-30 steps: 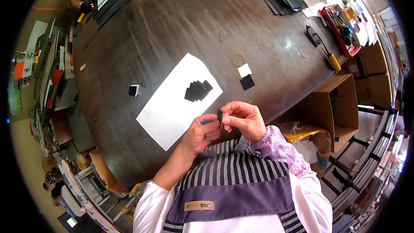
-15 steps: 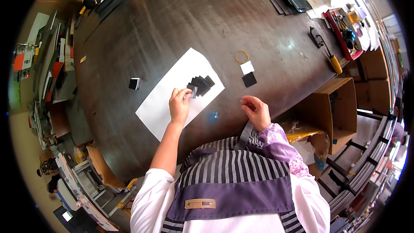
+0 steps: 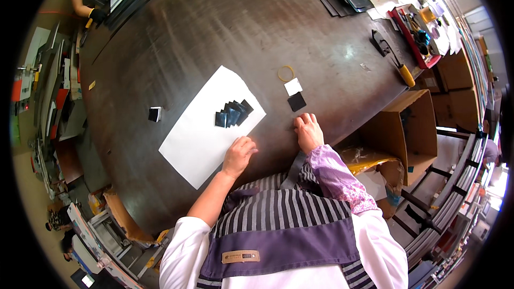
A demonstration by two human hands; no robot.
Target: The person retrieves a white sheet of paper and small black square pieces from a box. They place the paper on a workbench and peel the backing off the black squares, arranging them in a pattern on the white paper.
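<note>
White paper sheet (image 3: pixel 201 134) carries fanned dark squares (image 3: pixel 233 113); left hand (image 3: pixel 239 155), loosely curled and empty, rests on its near edge, where a nudge could scatter them. Right hand (image 3: pixel 309 132) lies flat, empty.

White shirt under a purple-and-grey striped apron (image 3: pixel 284 230) — floral purple oversleeve (image 3: pixel 337 179) on the right forearm.

Square chips (image 3: pixel 233 113) lie on the sheet (image 3: pixel 203 134) — probably overlapping — left of two squares (image 3: pixel 295 94).

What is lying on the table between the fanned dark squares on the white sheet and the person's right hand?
Nothing: in the head view, only white sheet edge and bare table lie between the dark squares and the right hand.
</note>
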